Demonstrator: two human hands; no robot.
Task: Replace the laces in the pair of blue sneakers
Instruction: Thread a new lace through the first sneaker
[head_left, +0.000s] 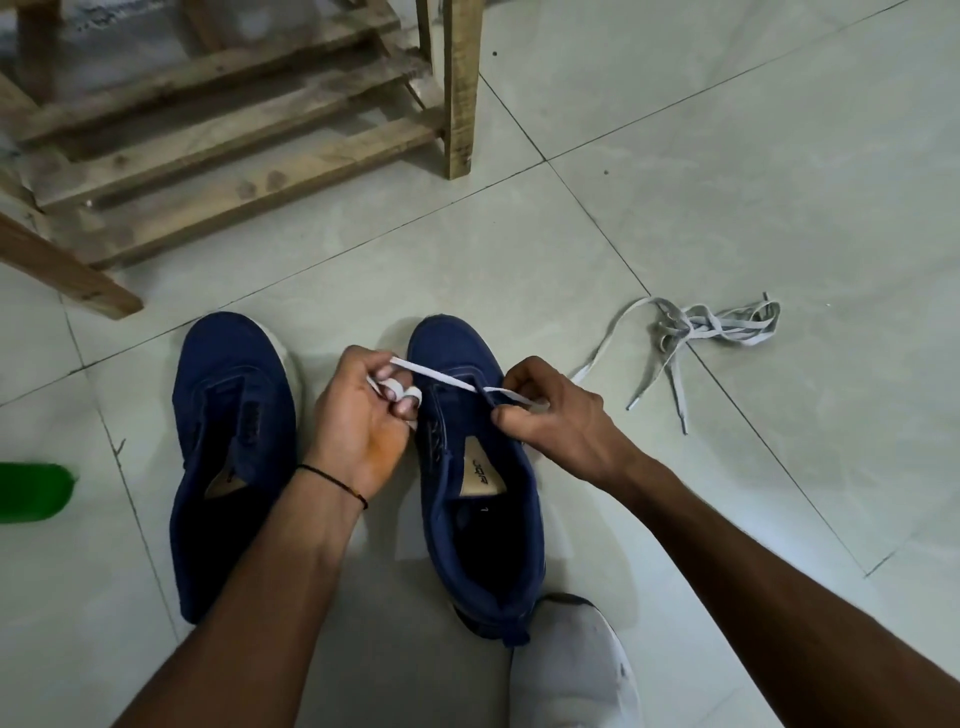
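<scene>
Holding a white lace (448, 378) stretched between both hands, you have it crossing the right sneaker (483, 519) over its forward eyelets.

- Left hand (358, 421): fingers curled, with the lace wound round two fingertips. It sits between the two shoes. A black thread band (332, 480) circles the wrist.
- Right hand (556, 415): thumb and forefinger pinch the lace's other end at the shoe's outer edge.
- Right sneaker: blue, upright on the tiled floor (727, 156), toe pointing away from you, tan insole showing. Whether the lace passes through an eyelet cannot be told.
- Left sneaker (234, 441): blue, upright, lying parallel beside its mate and apart from it.
- Grey laces (701, 330): a loose tangle on the floor, well to the right of the pair. One end trails near your right hand.
- Wooden rack (234, 130): stands on the floor beyond the left sneaker.
- Green object (31, 491): at the left edge, partly cut off.
- Pale shoe (571, 670): at the bottom edge, against the right sneaker's heel.
</scene>
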